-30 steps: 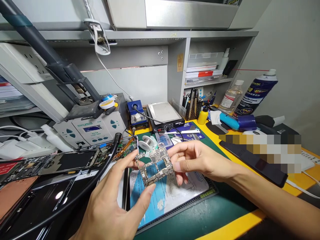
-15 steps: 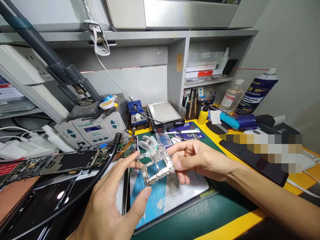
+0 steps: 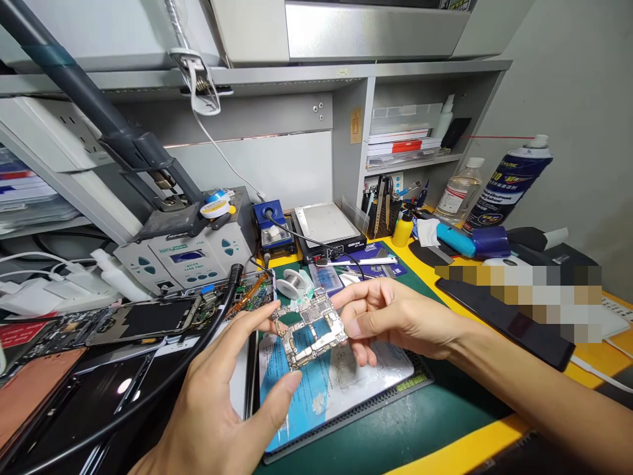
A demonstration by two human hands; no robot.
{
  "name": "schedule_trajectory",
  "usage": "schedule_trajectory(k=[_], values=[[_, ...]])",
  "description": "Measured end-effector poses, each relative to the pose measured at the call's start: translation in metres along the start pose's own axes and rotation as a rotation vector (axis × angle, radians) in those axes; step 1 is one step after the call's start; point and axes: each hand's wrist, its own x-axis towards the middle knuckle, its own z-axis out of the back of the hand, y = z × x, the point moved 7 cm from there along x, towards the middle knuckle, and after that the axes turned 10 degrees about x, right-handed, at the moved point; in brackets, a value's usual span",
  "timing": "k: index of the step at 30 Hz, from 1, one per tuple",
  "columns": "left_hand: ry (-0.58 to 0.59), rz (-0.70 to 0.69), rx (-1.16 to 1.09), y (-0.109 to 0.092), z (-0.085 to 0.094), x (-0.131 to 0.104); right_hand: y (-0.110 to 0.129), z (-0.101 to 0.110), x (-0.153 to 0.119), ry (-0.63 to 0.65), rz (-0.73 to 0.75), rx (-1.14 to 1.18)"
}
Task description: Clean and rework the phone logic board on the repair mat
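A phone circuit board (image 3: 301, 356) with two rectangular openings is held up, tilted, over a blue-and-white printed sheet. My right hand (image 3: 380, 320) pinches its right edge between thumb and fingers. At its left side, my left hand (image 3: 227, 376) spans the board, with the index fingertip by the upper left corner and the thumb by the lower corner. A further left fingertip shows through behind the board. The printed sheet (image 3: 366, 389) lies on a dark ridged pad on the green mat (image 3: 445, 412).
A solder spool (image 3: 291, 284) stands behind the board. At left are a hot-air station (image 3: 190, 260), a thick black hose (image 3: 192, 353) crossing the bench, and opened phone parts (image 3: 143, 320). A dark phone (image 3: 504, 323) lies right, with a spray can (image 3: 509, 188) and a clear bottle (image 3: 457, 191) behind.
The whole view shifts slightly right and down. Both hands keep nearly the same hold on the circuit board, whose tilt looks almost unchanged.
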Motion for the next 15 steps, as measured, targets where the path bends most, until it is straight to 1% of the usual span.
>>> schedule_trajectory(k=[2, 4, 6, 7, 10, 13, 15], values=[[0.02, -0.013, 0.046, 0.001, 0.0, 0.002, -0.001, 0.0, 0.0, -0.005, -0.006, -0.011], [0.039, -0.098, 0.106, -0.001, 0.0, 0.004, -0.002, 0.0, -0.001, 0.006, -0.033, -0.054], [0.036, -0.192, 0.151, -0.005, 0.001, 0.006, 0.0, 0.001, -0.002, 0.001, -0.04, -0.179], [0.027, -0.225, 0.161, -0.007, 0.002, 0.006, 0.004, 0.003, -0.002, -0.02, -0.017, -0.262], [0.013, -0.268, 0.163, -0.009, 0.001, 0.006, 0.026, 0.012, -0.003, -0.148, 0.156, -0.438], [0.038, -0.364, 0.169, -0.015, -0.004, 0.004, 0.053, 0.025, -0.007, -0.329, 0.385, -0.426], [0.04, -0.389, 0.174, -0.015, -0.007, 0.003, 0.07, 0.038, -0.014, -0.488, 0.569, -0.385]])
